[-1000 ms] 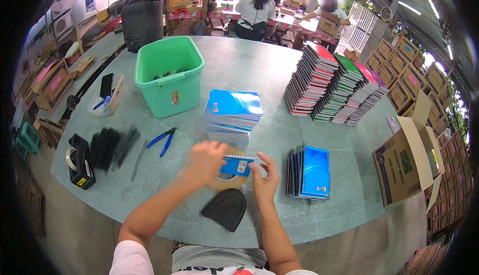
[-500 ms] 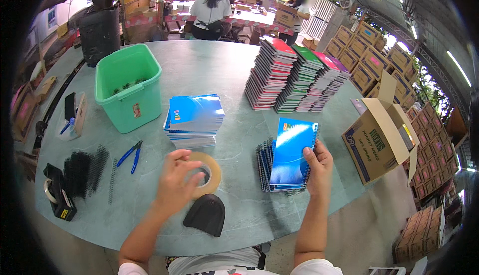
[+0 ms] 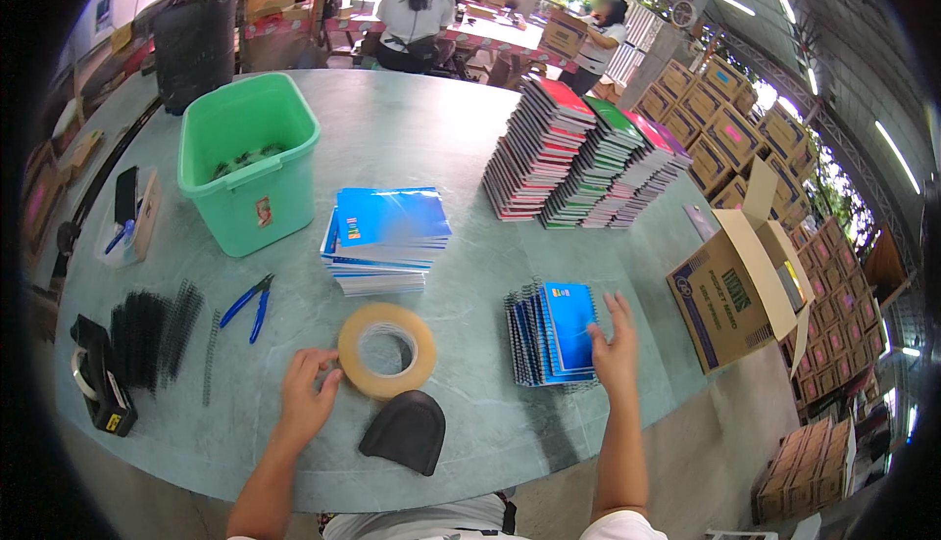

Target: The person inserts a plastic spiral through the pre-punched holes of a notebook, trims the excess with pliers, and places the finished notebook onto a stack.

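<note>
My right hand (image 3: 616, 352) is at the right edge of a stack of blue spiral notebooks (image 3: 571, 324), its fingers apart and its thumb by the top cover. The black coils of that stack show along its left side. My left hand (image 3: 310, 389) is just left of a wide roll of clear tape (image 3: 358, 375), fingers loosely bent and apart, with nothing in it. A black rounded pad (image 3: 405, 434) lies in front of the tape. Beyond the tape stands a pile of blue-covered booklets (image 3: 392, 219) with no coils visible.
Left are blue-handled cutters (image 3: 248, 307), black spiral coils (image 3: 147, 339), a tape dispenser (image 3: 102, 383) and a green bin (image 3: 250, 202). Far right stand tall notebook stacks (image 3: 549, 153). An open carton (image 3: 730, 290) sits at the right edge. Two people work beyond the table.
My right hand has let go of the blue notebook, which now lies on the coiled stack. The left hand has moved left and down, off the tape roll.
</note>
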Tool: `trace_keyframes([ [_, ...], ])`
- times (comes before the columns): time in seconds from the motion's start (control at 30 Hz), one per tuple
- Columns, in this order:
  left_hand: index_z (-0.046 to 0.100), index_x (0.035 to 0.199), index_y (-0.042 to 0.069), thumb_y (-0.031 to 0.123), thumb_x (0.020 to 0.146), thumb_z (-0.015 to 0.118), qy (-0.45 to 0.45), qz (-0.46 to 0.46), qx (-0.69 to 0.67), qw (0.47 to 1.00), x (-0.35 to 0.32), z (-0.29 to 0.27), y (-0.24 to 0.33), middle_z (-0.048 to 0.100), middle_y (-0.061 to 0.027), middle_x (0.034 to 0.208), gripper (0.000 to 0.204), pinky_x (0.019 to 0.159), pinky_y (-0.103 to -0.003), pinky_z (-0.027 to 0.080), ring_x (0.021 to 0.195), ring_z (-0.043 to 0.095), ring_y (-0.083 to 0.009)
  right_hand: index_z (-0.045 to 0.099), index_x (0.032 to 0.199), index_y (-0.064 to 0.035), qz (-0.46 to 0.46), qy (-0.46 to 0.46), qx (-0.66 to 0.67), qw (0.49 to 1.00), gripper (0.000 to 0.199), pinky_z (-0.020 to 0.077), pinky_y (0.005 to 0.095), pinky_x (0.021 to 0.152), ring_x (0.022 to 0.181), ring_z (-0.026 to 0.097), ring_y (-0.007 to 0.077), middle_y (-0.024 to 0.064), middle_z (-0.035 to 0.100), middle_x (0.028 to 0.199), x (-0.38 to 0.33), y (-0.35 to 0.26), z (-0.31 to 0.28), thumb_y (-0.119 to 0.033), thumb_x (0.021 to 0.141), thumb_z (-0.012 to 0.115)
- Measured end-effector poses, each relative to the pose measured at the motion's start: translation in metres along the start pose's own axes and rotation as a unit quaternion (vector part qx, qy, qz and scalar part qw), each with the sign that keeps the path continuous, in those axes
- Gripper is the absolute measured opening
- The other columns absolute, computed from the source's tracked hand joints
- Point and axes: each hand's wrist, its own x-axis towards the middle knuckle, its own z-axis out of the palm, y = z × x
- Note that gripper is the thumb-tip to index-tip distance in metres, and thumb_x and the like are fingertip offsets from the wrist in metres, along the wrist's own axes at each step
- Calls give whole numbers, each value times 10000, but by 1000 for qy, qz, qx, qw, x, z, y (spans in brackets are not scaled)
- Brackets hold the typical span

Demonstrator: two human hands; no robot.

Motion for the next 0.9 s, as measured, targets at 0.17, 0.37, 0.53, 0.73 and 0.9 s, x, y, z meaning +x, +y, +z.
trace_keyframes([
  [0.17, 628, 901, 25, 1, 769, 627, 2, -82, -35, 996, -1, 1, -16, 555, -98, 910, 134, 637, -280, 469, 743, 570, -193, 578, 772, -43, -121, -217, 795, 554, 78, 527, 393, 608, 715, 627, 275, 120, 626, 761, -7, -194, -54, -89, 827, 610],
  [0.37, 637, 884, 29, -2, 766, 638, 1, -66, -42, 997, -5, 2, -15, 562, -88, 882, 122, 639, -283, 477, 731, 580, -179, 604, 697, 11, -99, -349, 915, 176, 174, 396, 269, 561, 651, 511, 197, 141, 531, 779, -37, -275, -73, -96, 825, 655],
  [0.53, 632, 883, 31, 5, 766, 644, 23, -42, -29, 998, -12, -3, -27, 562, -95, 877, 120, 623, -299, 479, 707, 583, -210, 525, 988, -28, -352, -378, 572, 638, 191, 402, 381, 747, 904, 504, 272, 151, 518, 1006, -13, -259, -21, -73, 812, 581],
  [0.73, 625, 884, 20, 16, 769, 647, -13, -20, -39, 999, -5, 4, -19, 563, -101, 863, 117, 616, -308, 481, 691, 583, -227, 522, 1201, -103, -337, -27, 92, 937, 482, 345, 443, 996, 1194, 471, 293, 124, 528, 1248, 69, -221, 137, -141, 740, 660],
  [0.9, 627, 911, 11, 10, 773, 646, -12, -42, -64, 997, -4, 2, -17, 573, -109, 878, 139, 625, -294, 490, 714, 589, -203, 583, 1142, -116, -330, -75, 180, 924, 408, 359, 426, 987, 1163, 509, 273, 101, 588, 1181, 59, -219, 131, 4, 753, 563],
])
